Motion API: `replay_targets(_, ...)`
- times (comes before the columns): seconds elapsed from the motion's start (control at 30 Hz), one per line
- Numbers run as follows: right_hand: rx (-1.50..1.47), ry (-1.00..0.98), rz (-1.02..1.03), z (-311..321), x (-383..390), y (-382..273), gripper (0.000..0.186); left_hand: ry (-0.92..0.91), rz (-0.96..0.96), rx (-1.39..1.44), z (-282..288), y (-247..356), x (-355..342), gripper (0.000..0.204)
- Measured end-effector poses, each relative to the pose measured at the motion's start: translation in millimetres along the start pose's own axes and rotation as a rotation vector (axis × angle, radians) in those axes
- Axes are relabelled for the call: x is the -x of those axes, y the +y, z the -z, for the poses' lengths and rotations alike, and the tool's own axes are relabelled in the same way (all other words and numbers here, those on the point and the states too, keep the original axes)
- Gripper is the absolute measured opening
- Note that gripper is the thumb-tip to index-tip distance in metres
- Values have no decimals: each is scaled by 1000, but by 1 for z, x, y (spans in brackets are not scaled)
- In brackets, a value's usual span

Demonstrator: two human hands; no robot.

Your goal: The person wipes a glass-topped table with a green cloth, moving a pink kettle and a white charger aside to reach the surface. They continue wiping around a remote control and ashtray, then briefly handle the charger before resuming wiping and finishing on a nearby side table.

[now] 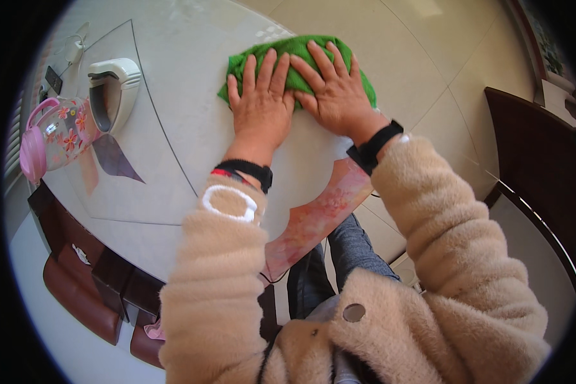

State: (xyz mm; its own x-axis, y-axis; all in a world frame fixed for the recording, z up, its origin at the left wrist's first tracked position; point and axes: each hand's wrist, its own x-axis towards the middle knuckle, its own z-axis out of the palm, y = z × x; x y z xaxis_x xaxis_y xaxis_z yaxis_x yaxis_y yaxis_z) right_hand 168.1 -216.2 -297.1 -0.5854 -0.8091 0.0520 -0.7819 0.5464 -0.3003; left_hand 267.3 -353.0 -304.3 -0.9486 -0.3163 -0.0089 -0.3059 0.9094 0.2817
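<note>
A green cloth (294, 46) lies bunched on the pale table top (192, 83), close to its far right edge. My left hand (260, 109) presses flat on the cloth's left part, fingers stretched forward. Beside it my right hand (338, 93) rests on the right part with its fingers spread, the two thumbs nearly meeting. Neither hand grips the cloth; both lie on top of it. Black bands circle both wrists below the fuzzy beige sleeves.
On the table's left stand a white and grey oval appliance (116, 96) and a clear flowered jug with a pink lid (35, 150). Brown chairs (83, 297) sit below the left edge. Another dark wooden chair (531, 153) is at right on the tiled floor (422, 57).
</note>
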Motion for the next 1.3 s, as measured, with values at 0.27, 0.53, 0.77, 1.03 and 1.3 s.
replay_targets(0.27, 3, 23, -5, -2, -3, -6, 58, -28, 58, -48, -3, 1, -5, 60)
replay_targets(0.53, -13, -191, 5, -1, 152, -77, 64, -236, 30, 61, 10, 28, 165, 65)
replay_targets(0.77, -87, -419, 89, -22, 242, -170, 67, -284, 207, 162, 14, 13, 319, 67)
replay_targets(1.03, -150, -698, 696, -65, 255, -324, 65, -216, 762, 79, 20, -32, 522, 74)
replay_targets(1.3, -133, -695, 963, -93, 228, -377, 63, 15, 1022, 45, 10, -45, 555, 68)
